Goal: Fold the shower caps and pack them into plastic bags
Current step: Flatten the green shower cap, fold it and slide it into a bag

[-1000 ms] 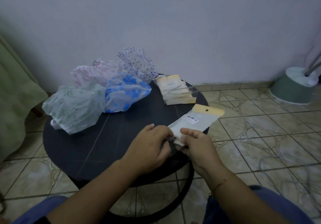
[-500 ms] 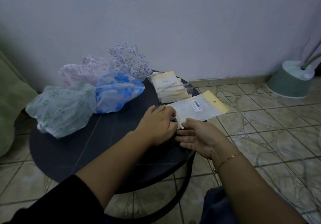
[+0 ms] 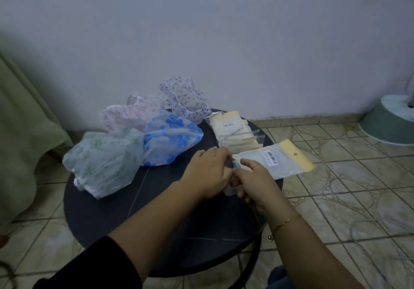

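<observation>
Both hands meet at the near-right part of the round dark surface [image 3: 107, 210]. Left hand [image 3: 207, 173] is curled, fingers [image 3: 220, 154] closed at the mouth of the clear flat plastic bag w/ yellow header card & barcode label [image 3: 274, 160]. Right hand [image 3: 255, 182] has fingers [image 3: 247, 162] pinched on the same bag end; something dark sits between the two hands, too blurred to name. Step in hand looks like stuffing/closing this bag. Whether a folded cap is inside I can't tell: the contents read pale only. Next move prob. needs the opening sealed flat, then the bag set aside on the pile.

The bag lies flat, header end hanging over the surface's right edge.

Just beyond it: a stack of cream-yellow filled packets [image 3: 233, 133], approx. squared up.

Left & further back, 4 loose thin plastic shower caps, all puffy & unfolded: pale cap w/ green flowers [image 3: 103, 161] nearest, blue-flower cap [image 3: 170, 139] touching it, pink-print cap [image 3: 132, 112] behind, purple-speckled cap [image 3: 183, 97] by the wall. So most of the work seems left.
</observation>
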